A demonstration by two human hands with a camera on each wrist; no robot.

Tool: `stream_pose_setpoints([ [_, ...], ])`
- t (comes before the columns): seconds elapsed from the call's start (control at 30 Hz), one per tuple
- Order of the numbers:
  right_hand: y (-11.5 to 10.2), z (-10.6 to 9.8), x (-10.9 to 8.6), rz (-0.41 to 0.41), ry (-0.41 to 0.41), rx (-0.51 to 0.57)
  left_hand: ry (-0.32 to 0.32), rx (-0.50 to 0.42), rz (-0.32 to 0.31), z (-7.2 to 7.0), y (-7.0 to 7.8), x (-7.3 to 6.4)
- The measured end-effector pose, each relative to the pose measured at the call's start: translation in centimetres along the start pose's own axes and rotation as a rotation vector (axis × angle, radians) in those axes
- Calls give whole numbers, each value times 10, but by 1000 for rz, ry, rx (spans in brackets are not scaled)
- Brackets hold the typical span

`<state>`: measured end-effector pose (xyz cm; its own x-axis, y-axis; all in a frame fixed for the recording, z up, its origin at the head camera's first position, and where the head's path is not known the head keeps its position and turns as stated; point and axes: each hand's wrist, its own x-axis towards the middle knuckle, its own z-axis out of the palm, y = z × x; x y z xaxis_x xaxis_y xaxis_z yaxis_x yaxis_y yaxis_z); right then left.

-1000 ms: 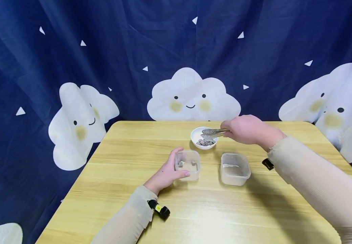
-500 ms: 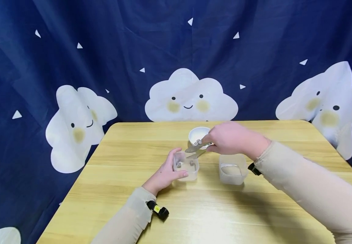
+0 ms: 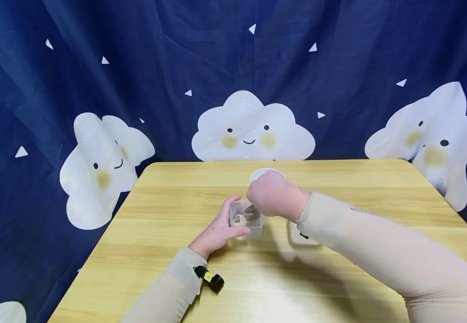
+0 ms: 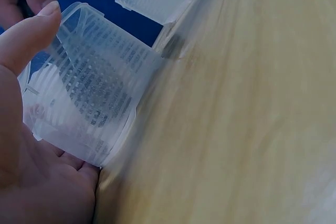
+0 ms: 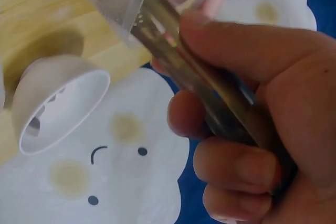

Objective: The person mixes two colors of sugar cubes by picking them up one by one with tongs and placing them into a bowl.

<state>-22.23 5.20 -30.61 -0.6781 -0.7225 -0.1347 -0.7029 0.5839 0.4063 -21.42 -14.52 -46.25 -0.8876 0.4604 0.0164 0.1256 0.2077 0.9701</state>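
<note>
My left hand (image 3: 217, 232) grips a clear square plastic container (image 3: 253, 233) on the table, thumb over its near rim. My right hand (image 3: 273, 195) holds metal tongs (image 5: 210, 85), fingers curled around both arms. The perforated tips of the tongs (image 3: 251, 209) are down inside this container; in the left wrist view they show through its ribbed wall. A small grey piece (image 3: 237, 218) lies in the container's left part. Whether anything sits between the tips is hidden. Behind my right hand stands a white bowl (image 5: 65, 103) with small grey pieces inside.
A second clear container (image 3: 303, 238) stands to the right, mostly covered by my right forearm. The wooden table (image 3: 169, 197) ends at a dark blue curtain (image 3: 169, 54) printed with white clouds.
My right hand has brought the tongs from over the white bowl leftward and toward me, and their tips have gone down into the left container. My left hand has kept its grip.
</note>
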Motion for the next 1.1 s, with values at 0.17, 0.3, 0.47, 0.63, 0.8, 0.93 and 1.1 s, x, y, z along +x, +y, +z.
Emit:
stream_pose_setpoints([
  [0.17, -6, -1, 1, -17, -32, -93, -4, 1, 3, 1, 0, 1],
  [0.3, 0, 2, -4, -62, 52, -59, -3, -1, 6, 0, 1, 0],
  [0.47, 15, 10, -14, -97, 121, 66, -11, -1, 22, 2, 1, 0],
  [0.63, 35, 16, -29, -95, 243, 175, -6, 21, 19, 2, 1, 1],
  [0.8, 54, 21, -41, -30, 364, 237, 10, 39, 9, 0, 3, 2],
  [0.93, 67, 30, -42, 41, 340, 268, 23, 43, 8, 0, 2, 1],
  [1.1, 81, 48, -39, 137, 270, 298, 28, 29, 10, 1, -1, 1],
])
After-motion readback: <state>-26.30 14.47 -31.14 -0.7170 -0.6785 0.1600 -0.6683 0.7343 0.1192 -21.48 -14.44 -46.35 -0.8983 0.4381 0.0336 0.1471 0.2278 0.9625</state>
